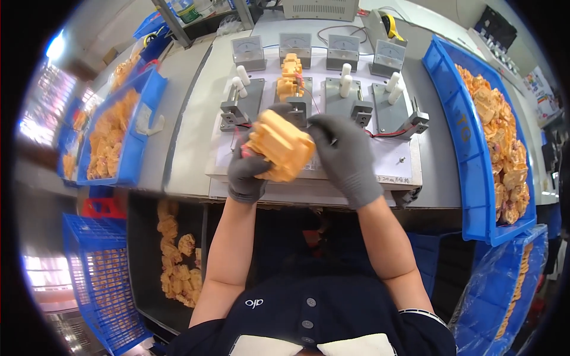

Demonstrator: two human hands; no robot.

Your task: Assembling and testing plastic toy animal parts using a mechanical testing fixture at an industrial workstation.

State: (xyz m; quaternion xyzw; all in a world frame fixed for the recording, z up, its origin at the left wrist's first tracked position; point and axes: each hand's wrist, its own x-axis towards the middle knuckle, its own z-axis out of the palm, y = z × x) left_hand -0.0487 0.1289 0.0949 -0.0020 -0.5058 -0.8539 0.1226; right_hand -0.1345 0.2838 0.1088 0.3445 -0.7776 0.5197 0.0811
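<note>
My left hand (247,172), in a dark grey glove, is closed around a blocky orange-yellow plastic housing (284,145), raised over the front of the test board. A bit of pink-red shows at the housing's left side, by my fingers. Close to its right side is my gloved right hand (347,157), fingers loosely bent and apart, with nothing visible in them. Beyond my hands, a similar orange plastic piece (290,77) stands on the second fixture from the left. A thin red wire (313,99) runs from near that piece toward my right fingertips.
Several analog meters (295,48) line the back of the white board, behind fixtures with white posts (345,83). Blue bins (469,148) of orange pieces flank the bench right and left (145,127). Below left are a dark bin (145,267) and a blue basket (101,279).
</note>
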